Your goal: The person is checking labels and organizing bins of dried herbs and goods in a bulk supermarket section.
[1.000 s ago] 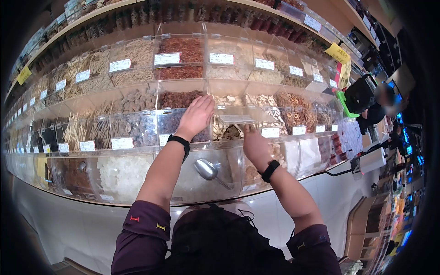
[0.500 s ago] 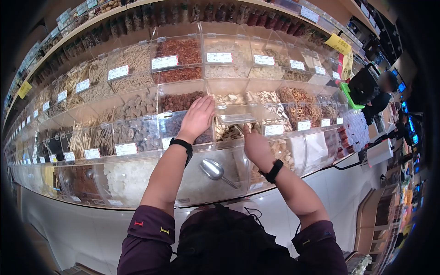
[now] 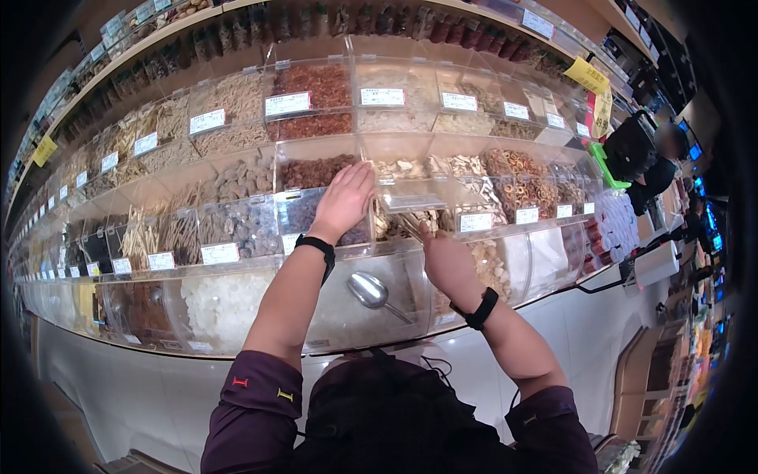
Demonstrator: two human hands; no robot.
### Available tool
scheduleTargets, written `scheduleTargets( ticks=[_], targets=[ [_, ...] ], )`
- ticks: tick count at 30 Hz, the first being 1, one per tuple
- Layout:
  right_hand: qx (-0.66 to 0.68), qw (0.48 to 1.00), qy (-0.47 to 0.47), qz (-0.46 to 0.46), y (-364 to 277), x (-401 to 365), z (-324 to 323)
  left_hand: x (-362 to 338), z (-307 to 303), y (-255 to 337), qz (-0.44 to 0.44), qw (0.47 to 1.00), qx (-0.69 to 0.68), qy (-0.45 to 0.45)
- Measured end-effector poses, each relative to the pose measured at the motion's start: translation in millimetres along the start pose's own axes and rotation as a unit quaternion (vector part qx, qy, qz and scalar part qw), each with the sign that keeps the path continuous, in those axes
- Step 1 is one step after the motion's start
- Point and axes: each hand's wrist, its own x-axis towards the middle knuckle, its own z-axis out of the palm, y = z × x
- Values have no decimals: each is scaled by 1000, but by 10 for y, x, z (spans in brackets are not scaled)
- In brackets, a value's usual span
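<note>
My left hand (image 3: 345,201) lies flat, fingers stretched, across a clear bin of dark brown dried fruit (image 3: 312,171), its fingertips by the divider on the right. Low over the neighbouring bin of pale dried slices (image 3: 397,224), my right hand (image 3: 448,261) is closed with the index finger extended forward. A slim, metallic, tongs-like tool (image 3: 412,228) reaches from its fingertips into that bin; the grip is partly hidden. A clear lid flap (image 3: 412,201) crosses the same bin. Below, a metal scoop (image 3: 368,291) rests in a clear front bin.
Tiered clear bins of dried goods with white price labels (image 3: 288,103) surround my hands. White lumps (image 3: 223,306) fill a lower bin at left. At right are a bin of dried rings (image 3: 525,189), a green-edged object (image 3: 606,166), a white roll (image 3: 656,262) and a person (image 3: 659,170).
My right hand has moved slightly toward me, and the slim tool at its fingertips shows more clearly. My left hand keeps its place on the bin.
</note>
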Motion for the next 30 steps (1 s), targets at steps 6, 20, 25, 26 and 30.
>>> scheduleTargets(
  ticks=[6, 20, 25, 26, 30],
  targets=[
    [-35, 998, -38, -34, -81, 44, 194, 3, -1, 27, 1, 1000, 0, -1],
    [-17, 999, 14, -33, -34, 100, 132, 7, 18, 0, 1, 1000, 8, 0],
    [-10, 999, 8, 34, 177, 6, -185, 1, 8, 10, 4, 1000, 9, -4],
    [-10, 999, 7, 36, 235, 18, -126, 3, 10, 17, 4, 1000, 8, -4],
    [-30, 999, -6, 40, 416, 51, 41, 8, 13, 15, 2, 1000, 7, -1]
  ],
)
